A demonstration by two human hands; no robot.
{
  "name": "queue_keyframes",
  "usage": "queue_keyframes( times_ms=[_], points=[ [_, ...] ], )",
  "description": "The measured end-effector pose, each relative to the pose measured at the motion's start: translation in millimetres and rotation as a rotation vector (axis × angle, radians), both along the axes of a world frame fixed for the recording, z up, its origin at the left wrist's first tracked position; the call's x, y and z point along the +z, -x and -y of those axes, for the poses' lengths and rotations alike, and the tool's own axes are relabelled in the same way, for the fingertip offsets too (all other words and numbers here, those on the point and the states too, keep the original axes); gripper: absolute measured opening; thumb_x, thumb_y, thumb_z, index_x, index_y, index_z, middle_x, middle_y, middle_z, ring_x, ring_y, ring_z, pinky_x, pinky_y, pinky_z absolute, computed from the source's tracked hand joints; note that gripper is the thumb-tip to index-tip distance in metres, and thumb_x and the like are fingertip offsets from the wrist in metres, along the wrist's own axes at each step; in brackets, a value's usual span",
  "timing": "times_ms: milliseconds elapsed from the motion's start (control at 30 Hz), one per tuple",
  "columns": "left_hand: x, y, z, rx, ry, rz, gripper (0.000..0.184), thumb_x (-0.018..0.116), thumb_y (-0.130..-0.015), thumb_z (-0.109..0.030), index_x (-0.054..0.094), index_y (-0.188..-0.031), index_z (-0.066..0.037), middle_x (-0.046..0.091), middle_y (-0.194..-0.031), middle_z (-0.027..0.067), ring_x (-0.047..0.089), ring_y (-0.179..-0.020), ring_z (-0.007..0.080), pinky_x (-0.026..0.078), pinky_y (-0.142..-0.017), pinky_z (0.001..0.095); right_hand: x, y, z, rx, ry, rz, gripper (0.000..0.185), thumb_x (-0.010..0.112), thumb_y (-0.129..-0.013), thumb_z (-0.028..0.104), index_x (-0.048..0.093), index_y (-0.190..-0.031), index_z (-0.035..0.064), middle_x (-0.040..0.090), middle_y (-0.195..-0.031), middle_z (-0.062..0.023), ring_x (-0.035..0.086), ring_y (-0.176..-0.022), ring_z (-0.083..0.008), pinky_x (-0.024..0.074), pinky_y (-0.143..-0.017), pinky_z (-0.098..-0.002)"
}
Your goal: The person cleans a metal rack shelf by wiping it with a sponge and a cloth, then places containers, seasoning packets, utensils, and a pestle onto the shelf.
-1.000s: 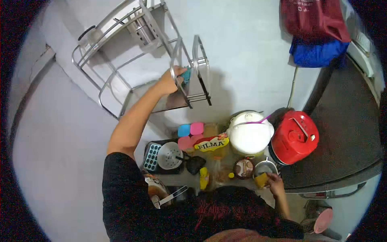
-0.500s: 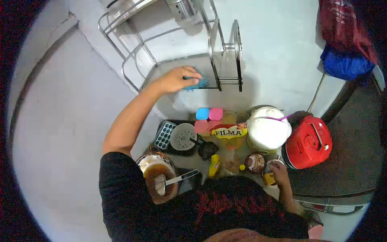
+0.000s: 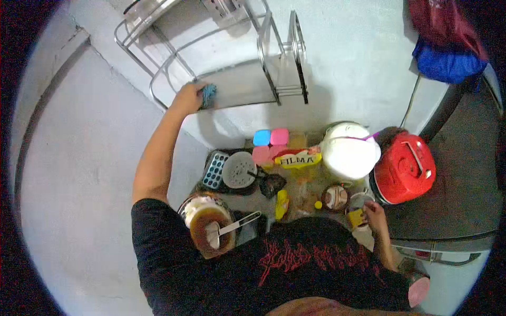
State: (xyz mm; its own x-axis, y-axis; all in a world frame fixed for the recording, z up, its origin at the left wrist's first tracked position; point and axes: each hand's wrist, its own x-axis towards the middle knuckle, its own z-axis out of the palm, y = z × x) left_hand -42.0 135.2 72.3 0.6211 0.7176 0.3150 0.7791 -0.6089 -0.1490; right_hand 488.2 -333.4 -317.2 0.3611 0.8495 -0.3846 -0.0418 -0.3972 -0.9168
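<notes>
At ten o'clock, our left hand [image 3: 187, 99] clutches a blue cloth [image 3: 208, 95] at the shelf [image 3: 240, 88] — unfinished, we judge; right hand [image 3: 375, 215], four o'clock: grip unclear.

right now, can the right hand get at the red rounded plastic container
Probably yes: the right hand is near the container, nothing visible between them, but the hand seems to hold a yellow sponge-like block.
</notes>
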Motion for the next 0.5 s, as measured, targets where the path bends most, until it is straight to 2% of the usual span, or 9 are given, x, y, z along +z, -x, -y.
queue_keyframes(
  times_ms=[67,133,167,233,267,367,400,500],
  points=[
    [6,-1,0,-0.001,-0.040,-0.034,0.034,0.070,-0.094,-0.026,0.072,-0.126,-0.014,0.074,-0.103,0.0144,0.069,-0.094,0.0324,0.054,-0.087,0.0430,-10,-1,4,0.014,-0.030,-0.004,0.031,0.064,-0.100,0.014,0.064,-0.128,-0.0012,0.068,-0.092,-0.0059,0.064,-0.075,-0.0131,0.0525,-0.063,-0.0296],
    [40,-12,13,0.268,0.167,0.225,0.032,0.054,-0.097,-0.016,0.073,-0.123,-0.012,0.074,-0.104,0.0240,0.072,-0.096,0.0379,0.055,-0.091,0.0443,-22,-11,1,0.027,-0.119,0.010,0.032,0.065,-0.100,0.015,0.063,-0.128,-0.0017,0.068,-0.091,-0.0060,0.064,-0.074,-0.0128,0.0522,-0.062,-0.0290],
    [55,-14,15,0.268,0.168,0.221,0.032,0.054,-0.097,-0.016,0.073,-0.123,-0.012,0.074,-0.104,0.0240,0.072,-0.096,0.0379,0.055,-0.091,0.0443,-29,-17,0,0.026,-0.119,0.007,0.032,0.065,-0.100,0.015,0.063,-0.128,-0.0017,0.068,-0.091,-0.0060,0.064,-0.074,-0.0128,0.0522,-0.062,-0.0290],
    [79,-8,14,0.341,-0.016,0.535,0.032,0.053,-0.097,-0.014,0.073,-0.122,-0.011,0.073,-0.110,0.0244,0.072,-0.099,0.0401,0.056,-0.090,0.0465,-46,-23,1,0.037,-0.180,0.112,0.033,0.065,-0.100,0.015,0.063,-0.129,-0.0011,0.068,-0.092,-0.0060,0.064,-0.072,-0.0135,0.0529,-0.061,-0.0291],
    [85,-5,9,0.352,-0.013,0.527,0.032,0.053,-0.097,-0.014,0.073,-0.122,-0.011,0.073,-0.110,0.0244,0.072,-0.099,0.0401,0.056,-0.090,0.0465,-54,-24,2,0.050,-0.192,0.135,0.033,0.065,-0.100,0.015,0.063,-0.129,-0.0009,0.068,-0.093,-0.0060,0.064,-0.072,-0.0137,0.0531,-0.061,-0.0291],
    [96,8,-7,0.129,-0.364,0.154,0.036,0.067,-0.089,-0.018,0.072,-0.124,-0.011,0.075,-0.106,0.0223,0.073,-0.086,0.0369,0.057,-0.077,0.0442,-43,-22,1,0.083,-0.134,0.089,0.033,0.065,-0.100,0.015,0.063,-0.129,-0.0005,0.068,-0.095,-0.0061,0.065,-0.072,-0.0143,0.0541,-0.061,-0.0288],
    [91,14,-10,0.138,-0.362,0.148,0.036,0.067,-0.089,-0.018,0.072,-0.124,-0.011,0.075,-0.106,0.0223,0.073,-0.086,0.0369,0.057,-0.077,0.0442,-36,-21,1,0.088,-0.102,0.055,0.033,0.064,-0.100,0.015,0.062,-0.130,-0.0004,0.067,-0.097,-0.0061,0.065,-0.072,-0.0146,0.0546,-0.062,-0.0286],
    [56,25,-23,0.326,-0.185,-0.457,0.033,0.056,-0.093,-0.017,0.074,-0.120,-0.012,0.074,-0.111,0.0213,0.072,-0.100,0.0412,0.057,-0.088,0.0484,-14,-11,-2,0.075,-0.096,-0.033,0.033,0.065,-0.100,0.015,0.062,-0.129,-0.0005,0.068,-0.099,-0.0068,0.066,-0.073,-0.0146,0.0552,-0.062,-0.0287]
  ],
)
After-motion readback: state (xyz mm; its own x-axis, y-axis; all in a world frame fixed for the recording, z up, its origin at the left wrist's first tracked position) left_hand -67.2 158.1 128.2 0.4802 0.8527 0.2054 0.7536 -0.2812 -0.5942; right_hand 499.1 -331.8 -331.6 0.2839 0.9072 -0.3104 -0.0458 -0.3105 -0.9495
